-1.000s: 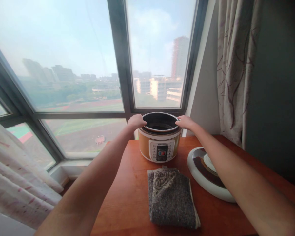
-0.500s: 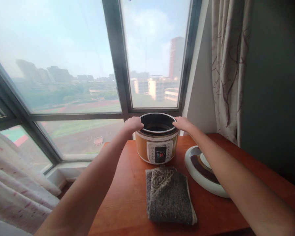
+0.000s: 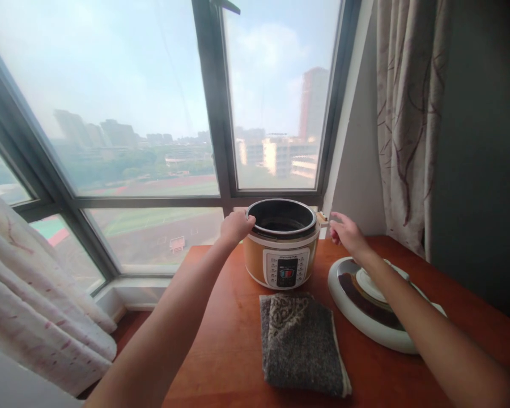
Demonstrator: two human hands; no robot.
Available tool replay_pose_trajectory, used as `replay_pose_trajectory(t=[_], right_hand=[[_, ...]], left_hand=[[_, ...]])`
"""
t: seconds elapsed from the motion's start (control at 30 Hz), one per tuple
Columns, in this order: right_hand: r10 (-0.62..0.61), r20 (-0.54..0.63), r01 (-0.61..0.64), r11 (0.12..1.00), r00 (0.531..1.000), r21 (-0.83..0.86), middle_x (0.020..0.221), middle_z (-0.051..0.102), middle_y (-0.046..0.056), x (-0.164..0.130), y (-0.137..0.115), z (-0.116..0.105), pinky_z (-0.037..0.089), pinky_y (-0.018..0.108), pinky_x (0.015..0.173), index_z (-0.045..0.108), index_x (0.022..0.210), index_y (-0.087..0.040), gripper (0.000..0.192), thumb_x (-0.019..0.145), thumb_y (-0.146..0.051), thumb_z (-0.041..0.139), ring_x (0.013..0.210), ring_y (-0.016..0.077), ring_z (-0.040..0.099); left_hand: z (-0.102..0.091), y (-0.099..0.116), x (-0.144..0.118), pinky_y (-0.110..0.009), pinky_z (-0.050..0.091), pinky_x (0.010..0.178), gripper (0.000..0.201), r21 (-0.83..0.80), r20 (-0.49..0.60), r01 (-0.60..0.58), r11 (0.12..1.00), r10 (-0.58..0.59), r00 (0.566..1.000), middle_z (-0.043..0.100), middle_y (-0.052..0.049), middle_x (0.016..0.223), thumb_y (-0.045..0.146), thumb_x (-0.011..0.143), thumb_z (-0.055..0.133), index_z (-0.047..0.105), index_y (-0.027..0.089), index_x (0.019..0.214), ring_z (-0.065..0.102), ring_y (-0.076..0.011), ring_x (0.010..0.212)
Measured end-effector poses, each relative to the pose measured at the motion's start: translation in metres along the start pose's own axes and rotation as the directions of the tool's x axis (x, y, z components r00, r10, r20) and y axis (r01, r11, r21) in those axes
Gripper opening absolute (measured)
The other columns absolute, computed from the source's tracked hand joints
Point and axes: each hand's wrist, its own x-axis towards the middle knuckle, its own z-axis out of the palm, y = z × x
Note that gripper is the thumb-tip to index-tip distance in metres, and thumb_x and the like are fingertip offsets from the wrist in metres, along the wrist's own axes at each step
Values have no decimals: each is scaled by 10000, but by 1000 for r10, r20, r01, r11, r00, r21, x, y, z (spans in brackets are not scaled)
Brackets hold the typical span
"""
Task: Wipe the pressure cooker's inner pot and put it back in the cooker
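Left hand [image 3: 237, 226] grips the round orange-and-white electric cooker's [image 3: 283, 258] left rim; right hand [image 3: 345, 232], loosely open, hovers just right of it.

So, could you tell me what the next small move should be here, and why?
Probably bring the right hand back onto the pot rim. The left hand grips the rim on its side, but the right hovers just off the cooker, near its side handle. The lid lies off on the table, so the pot is free to grip from both sides.
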Motion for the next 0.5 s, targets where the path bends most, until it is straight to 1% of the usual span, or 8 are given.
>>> replay_pose_trajectory(t=[0.07, 0.1, 0.17, 0.23, 0.27, 0.33, 0.4, 0.5], right_hand=[[-9, -63, 8, 1000, 998, -12, 714, 682, 39, -10, 33, -22, 487, 301, 574, 497, 1378, -110, 589, 879, -411, 409, 571, 186, 604], [-15, -110, 9, 998, 994, -59, 717, 688, 45, -13, 52, -33, 498, 311, 598, 542, 1332, -119, 564, 856, -403, 436, 595, 195, 620], [-37, -185, -1, 979, 982, -202, 782, 719, 74, -18, 92, -54, 520, 347, 685, 614, 1240, -148, 499, 826, -376, 456, 695, 226, 664], [-69, -199, -8, 932, 977, -362, 913, 742, 121, -24, 127, -68, 523, 402, 789, 667, 1137, -164, 441, 809, -375, 459, 827, 273, 687], [-89, -172, 9, 908, 981, -420, 970, 740, 146, -28, 141, -71, 516, 426, 841, 680, 1094, -156, 431, 805, -388, 461, 890, 297, 688], [-124, -91, 63, 867, 988, -494, 1044, 732, 164, -38, 161, -69, 500, 448, 910, 689, 1044, -162, 421, 820, -438, 465, 975, 322, 680], [-173, -13, 139, 832, 985, -538, 1063, 729, 157, -50, 171, -60, 494, 443, 939, 686, 1037, -179, 422, 861, -483, 452, 1014, 318, 674], [-251, 8, 195, 734, 968, -651, 1055, 729, 158, -63, 178, -46, 492, 439, 939, 678, 1067, -192, 396, 913, -464, 435, 1021, 313, 668]], left_hand=[[3, -5, -6, -404, 490, 751, 412, -20, -56, 12, 1000, -13, 998, 752, -146, 919, 423, 924, 415, 731, 207, 1076, 696, -348, 885], [5, -9, -8, -409, 484, 756, 433, -36, -84, 20, 999, -23, 996, 748, -144, 919, 445, 940, 389, 727, 214, 1081, 691, -351, 895], [8, -20, -11, -412, 475, 761, 453, -76, -135, 51, 996, -61, 989, 737, -142, 946, 447, 965, 339, 719, 222, 1068, 680, -350, 916], [11, -33, -11, -415, 469, 766, 460, -124, -172, 93, 988, -113, 978, 715, -159, 1017, 418, 978, 304, 710, 209, 1037, 668, -346, 935], [13, -39, -11, -416, 468, 771, 459, -148, -183, 109, 983, -135, 974, 699, -170, 1058, 411, 981, 297, 703, 201, 1027, 663, -343, 944], [19, -49, -7, -413, 467, 797, 447, -198, -188, 115, 973, -153, 970, 675, -179, 1106, 414, 983, 302, 688, 192, 1019, 652, -331, 964], [25, -55, -1, -397, 468, 813, 442, -248, -172, 94, 964, -139, 975, 686, -162, 1058, 410, 988, 294, 678, 192, 972, 647, -311, 967], [35, -56, 6, -361, 476, 796, 421, -324, -139, 42, 945, -92, 986, 711, -116, 940, 390, 987, 291, 653, 202, 882, 652, -276, 924]])
